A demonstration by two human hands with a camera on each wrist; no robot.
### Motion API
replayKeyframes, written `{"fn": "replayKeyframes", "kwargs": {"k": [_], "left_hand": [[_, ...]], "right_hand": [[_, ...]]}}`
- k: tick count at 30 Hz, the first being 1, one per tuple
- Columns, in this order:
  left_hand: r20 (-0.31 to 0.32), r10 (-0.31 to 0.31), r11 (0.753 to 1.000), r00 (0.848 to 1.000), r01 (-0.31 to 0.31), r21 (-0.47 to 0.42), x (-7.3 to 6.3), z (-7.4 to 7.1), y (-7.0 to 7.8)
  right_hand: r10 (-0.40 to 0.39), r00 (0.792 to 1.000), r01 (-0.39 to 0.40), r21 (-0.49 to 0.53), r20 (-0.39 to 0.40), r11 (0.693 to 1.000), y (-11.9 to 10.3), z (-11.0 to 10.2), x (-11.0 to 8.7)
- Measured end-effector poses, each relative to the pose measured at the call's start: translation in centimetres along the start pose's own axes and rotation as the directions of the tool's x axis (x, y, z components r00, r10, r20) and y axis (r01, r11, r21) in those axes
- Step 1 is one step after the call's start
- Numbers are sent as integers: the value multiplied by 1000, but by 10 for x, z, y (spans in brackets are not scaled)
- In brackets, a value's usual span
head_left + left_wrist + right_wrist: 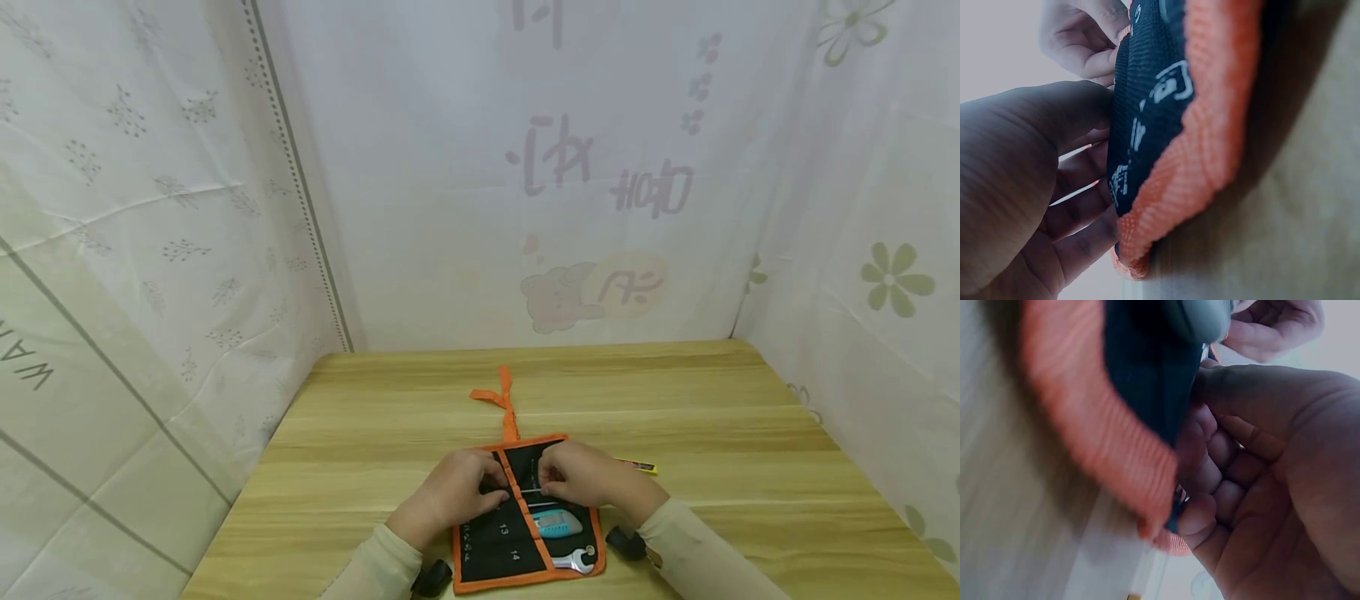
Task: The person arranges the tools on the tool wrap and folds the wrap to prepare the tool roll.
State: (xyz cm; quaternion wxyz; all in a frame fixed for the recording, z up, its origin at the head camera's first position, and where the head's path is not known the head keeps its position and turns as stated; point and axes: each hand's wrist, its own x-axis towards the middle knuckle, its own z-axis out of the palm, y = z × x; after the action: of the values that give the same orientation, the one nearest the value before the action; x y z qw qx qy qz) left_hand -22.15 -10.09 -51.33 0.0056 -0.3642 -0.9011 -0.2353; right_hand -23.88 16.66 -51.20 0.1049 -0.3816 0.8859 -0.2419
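Note:
A black tool pouch with orange trim (480,569) lies unrolled on the wooden table. My left hand (456,493) rests on its numbered left half, thumb and forefinger apart; in the left wrist view its fingertips touch the black fabric (1141,119). Over the right half, my right hand (581,477) has curled fingers and pinches a thin metal rod (531,491); its far end is hidden under the hand. Nearer me in the pockets sit another slim rod (542,504), a teal utility knife (557,523) and an open-ended wrench (573,561).
An orange tie strap (508,417) stretches from the pouch toward the back. Beyond my right hand lies a small yellow-and-black item (639,466), partly covered. Black wrist devices (432,578) show by both sleeves. Patterned curtains (450,208) surround the table.

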Motion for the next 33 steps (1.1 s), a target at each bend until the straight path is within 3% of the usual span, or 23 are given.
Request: {"fn": "replayKeyframes", "kwargs": {"k": [18,33], "left_hand": [[5,8,1000,1000,-8,28,2,2,3],[-15,25,1000,1000,-25,5,-1,2,-1]], "right_hand": [[6,998,-7,6,57,1000,-11,7,14],[31,999,-33,74,40,997,-9,5,10]]}}
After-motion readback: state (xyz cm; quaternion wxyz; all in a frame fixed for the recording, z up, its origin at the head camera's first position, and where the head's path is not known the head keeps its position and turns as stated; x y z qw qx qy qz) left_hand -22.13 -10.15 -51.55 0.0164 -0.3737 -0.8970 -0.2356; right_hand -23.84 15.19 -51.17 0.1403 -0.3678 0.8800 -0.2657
